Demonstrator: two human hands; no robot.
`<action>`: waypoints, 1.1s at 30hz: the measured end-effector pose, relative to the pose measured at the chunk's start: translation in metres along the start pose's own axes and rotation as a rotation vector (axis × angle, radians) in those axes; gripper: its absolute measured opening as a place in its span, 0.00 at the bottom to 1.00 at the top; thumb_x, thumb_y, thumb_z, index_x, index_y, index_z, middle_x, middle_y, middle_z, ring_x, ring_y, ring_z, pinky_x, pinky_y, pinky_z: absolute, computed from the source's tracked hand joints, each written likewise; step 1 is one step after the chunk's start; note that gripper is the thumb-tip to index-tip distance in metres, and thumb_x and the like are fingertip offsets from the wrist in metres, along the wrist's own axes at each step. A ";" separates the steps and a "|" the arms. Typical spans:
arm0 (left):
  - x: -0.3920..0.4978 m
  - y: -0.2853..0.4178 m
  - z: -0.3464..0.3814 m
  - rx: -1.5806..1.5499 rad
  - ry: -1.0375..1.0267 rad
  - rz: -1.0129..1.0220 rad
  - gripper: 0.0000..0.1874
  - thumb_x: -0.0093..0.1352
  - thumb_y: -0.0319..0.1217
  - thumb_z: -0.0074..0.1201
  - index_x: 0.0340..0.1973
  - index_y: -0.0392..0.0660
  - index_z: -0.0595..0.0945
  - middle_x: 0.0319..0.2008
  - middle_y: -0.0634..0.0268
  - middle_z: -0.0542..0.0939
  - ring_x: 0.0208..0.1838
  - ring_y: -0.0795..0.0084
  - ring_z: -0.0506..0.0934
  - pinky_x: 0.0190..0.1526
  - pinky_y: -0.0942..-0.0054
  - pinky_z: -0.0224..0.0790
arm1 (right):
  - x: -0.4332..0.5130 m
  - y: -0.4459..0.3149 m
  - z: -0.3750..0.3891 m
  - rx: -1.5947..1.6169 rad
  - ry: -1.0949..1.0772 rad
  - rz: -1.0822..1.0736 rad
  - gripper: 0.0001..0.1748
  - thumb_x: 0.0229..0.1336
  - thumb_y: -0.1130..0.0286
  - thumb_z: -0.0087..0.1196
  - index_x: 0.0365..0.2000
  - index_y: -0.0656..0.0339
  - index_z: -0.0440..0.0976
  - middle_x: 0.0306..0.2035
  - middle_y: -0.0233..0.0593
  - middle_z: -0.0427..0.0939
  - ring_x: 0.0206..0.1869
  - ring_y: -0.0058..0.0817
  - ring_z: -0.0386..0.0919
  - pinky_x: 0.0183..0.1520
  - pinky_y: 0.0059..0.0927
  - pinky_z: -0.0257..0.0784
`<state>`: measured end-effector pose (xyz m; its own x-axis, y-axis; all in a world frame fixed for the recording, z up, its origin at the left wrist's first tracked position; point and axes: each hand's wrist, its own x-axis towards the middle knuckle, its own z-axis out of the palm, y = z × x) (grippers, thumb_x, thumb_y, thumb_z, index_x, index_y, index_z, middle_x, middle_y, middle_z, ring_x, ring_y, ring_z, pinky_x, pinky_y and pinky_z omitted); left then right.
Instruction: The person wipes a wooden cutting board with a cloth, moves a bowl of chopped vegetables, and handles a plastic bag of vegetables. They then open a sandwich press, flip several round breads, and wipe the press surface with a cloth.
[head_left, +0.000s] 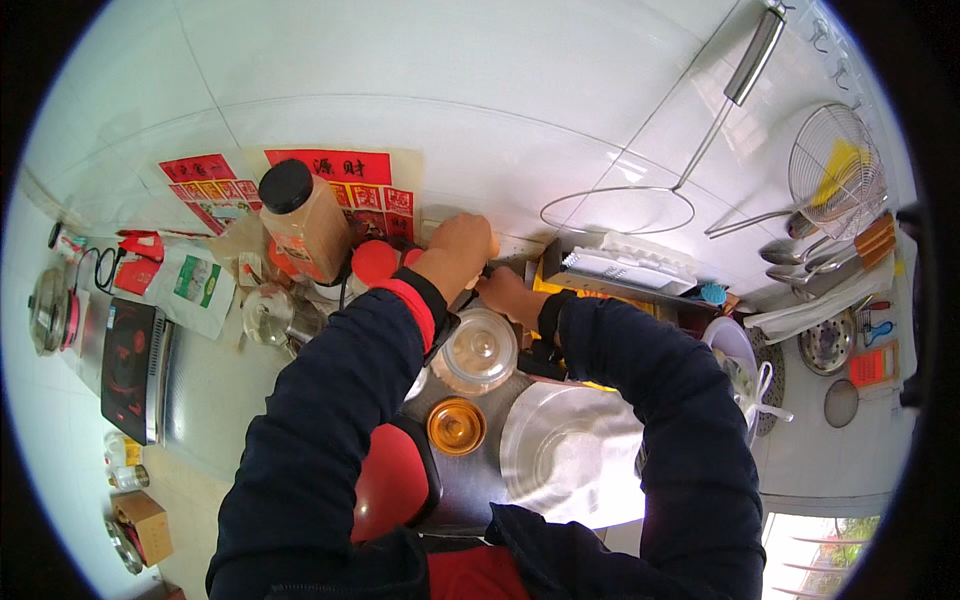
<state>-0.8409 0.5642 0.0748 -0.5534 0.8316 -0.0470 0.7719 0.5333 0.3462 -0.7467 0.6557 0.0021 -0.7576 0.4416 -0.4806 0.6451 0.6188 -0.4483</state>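
Both arms reach forward to the back of the counter, against the tiled wall. My left hand (459, 244) is curled, its fingers mostly hidden, beside a white strip (519, 244) at the foot of the wall. Just to its right and nearer me, my right hand (510, 294) has bent fingers around or against a small dark item (487, 270), too covered to name. Below the hands stands a glass jar with a clear domed lid (478, 351). An amber bowl-like dish (456, 426) sits nearer me.
A large metal basin (566, 450) lies at right, a red-topped appliance (391, 480) at left. Farther left are a black-lidded jar (304, 217), a glass pot (268, 315) and an induction cooker (131, 371). A metal ring (619, 210) and wire strainer (836, 172) hang on the wall.
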 end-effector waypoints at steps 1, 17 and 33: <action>0.000 0.002 0.000 0.019 0.022 -0.015 0.07 0.52 0.28 0.61 0.26 0.40 0.84 0.32 0.47 0.83 0.39 0.50 0.82 0.39 0.57 0.76 | 0.004 0.000 -0.001 0.064 0.025 0.071 0.33 0.59 0.44 0.51 0.36 0.71 0.79 0.36 0.62 0.80 0.40 0.54 0.80 0.40 0.47 0.74; -0.094 0.019 -0.074 -0.499 0.316 0.188 0.21 0.58 0.21 0.56 0.48 0.42 0.79 0.43 0.52 0.81 0.47 0.56 0.80 0.49 0.66 0.72 | 0.023 0.014 -0.008 -0.458 0.015 -0.700 0.14 0.63 0.63 0.46 0.38 0.60 0.77 0.35 0.51 0.81 0.35 0.49 0.80 0.32 0.47 0.74; -0.259 0.035 -0.013 -0.938 0.672 -0.056 0.33 0.58 0.21 0.51 0.60 0.34 0.62 0.50 0.47 0.70 0.56 0.52 0.71 0.59 0.58 0.61 | -0.214 -0.094 0.014 1.270 -0.522 -0.479 0.36 0.67 0.52 0.50 0.66 0.61 0.53 0.57 0.40 0.68 0.58 0.24 0.67 0.56 0.23 0.67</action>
<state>-0.6747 0.3653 0.1117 -0.8519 0.4095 0.3263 0.3609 0.0078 0.9326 -0.6435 0.4940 0.1367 -0.9783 -0.0914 -0.1858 0.2069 -0.4666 -0.8599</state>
